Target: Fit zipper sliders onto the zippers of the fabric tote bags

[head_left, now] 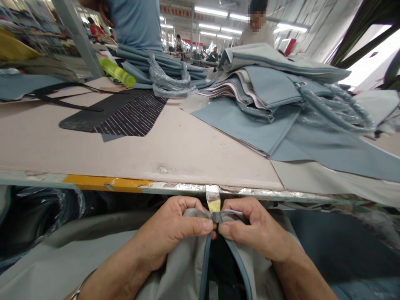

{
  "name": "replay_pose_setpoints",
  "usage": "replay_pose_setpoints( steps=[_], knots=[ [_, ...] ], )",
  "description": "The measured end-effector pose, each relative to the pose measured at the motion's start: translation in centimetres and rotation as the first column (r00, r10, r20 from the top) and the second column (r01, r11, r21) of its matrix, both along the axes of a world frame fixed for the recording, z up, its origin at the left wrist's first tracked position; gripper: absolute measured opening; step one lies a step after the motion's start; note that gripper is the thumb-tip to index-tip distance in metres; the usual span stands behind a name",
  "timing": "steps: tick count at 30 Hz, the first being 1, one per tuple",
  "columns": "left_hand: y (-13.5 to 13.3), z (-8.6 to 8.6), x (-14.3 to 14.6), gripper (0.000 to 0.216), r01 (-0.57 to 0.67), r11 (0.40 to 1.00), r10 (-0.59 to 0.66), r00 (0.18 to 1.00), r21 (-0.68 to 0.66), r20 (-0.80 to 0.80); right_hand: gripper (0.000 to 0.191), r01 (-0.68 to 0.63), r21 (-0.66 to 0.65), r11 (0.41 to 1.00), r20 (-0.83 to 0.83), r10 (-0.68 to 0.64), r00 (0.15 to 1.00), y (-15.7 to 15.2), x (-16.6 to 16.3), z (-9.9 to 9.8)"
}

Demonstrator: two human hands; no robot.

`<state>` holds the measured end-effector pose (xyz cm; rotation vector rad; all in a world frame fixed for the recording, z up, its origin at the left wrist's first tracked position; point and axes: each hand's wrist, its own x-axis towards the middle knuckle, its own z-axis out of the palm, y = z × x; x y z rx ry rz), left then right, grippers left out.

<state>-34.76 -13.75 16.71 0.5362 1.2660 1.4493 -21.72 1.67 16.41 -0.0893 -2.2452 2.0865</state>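
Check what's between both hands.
Head view: the narrow end of an opening in the grey fabric, edged with blue-grey trim, lies between left hand and right hand; silver-and-yellow strip just beyond.

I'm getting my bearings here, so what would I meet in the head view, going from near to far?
Left hand and right hand on grey fabric, orange tape on the table edge, black striped piece, folded blue stack, person in a blue shirt.

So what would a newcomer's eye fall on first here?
Probably the left hand and right hand, bottom centre, pinching grey fabric by its blue edging. Next, perhaps, the heap of blue and grey pieces on the right of the table, then the bright yellow-green item at back left.
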Motion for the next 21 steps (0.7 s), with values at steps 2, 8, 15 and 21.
replay_pose_setpoints(
  steps=[2, 8, 15, 21],
  knots=[
    [0.02, -0.02, -0.03, 0.022, 0.000, 1.000, 0.000, 1.000, 0.011, 0.013, 0.016, 0.004, -0.003, 1.000, 0.017, -0.004, 1.000, -0.01, 0.05, -0.08],
    [0.05, 0.01, -0.02, 0.023, -0.008, 1.000, 0.008, 1.000, -0.006, 0.003, 0.017, 0.004, -0.026, 1.000, -0.001, -0.004, 1.000, 0.00, 0.04, -0.33],
    [-0.02, -0.06, -0.24, 0.027, 0.009, 0.999, -0.013, 0.996, -0.045, -0.093, 0.017, 0.013, -0.037, 0.999, -0.006, -0.013, 1.000, -0.01, -0.08, -0.53],
    [-0.13, 0.11, -0.18, 0.029, 0.002, 0.998, -0.015, 0.980, -0.065, -0.201, 0.027, 0.044, -0.024, 0.999, 0.028, -0.044, 0.999, -0.06, 0.03, -0.71]
  ],
)
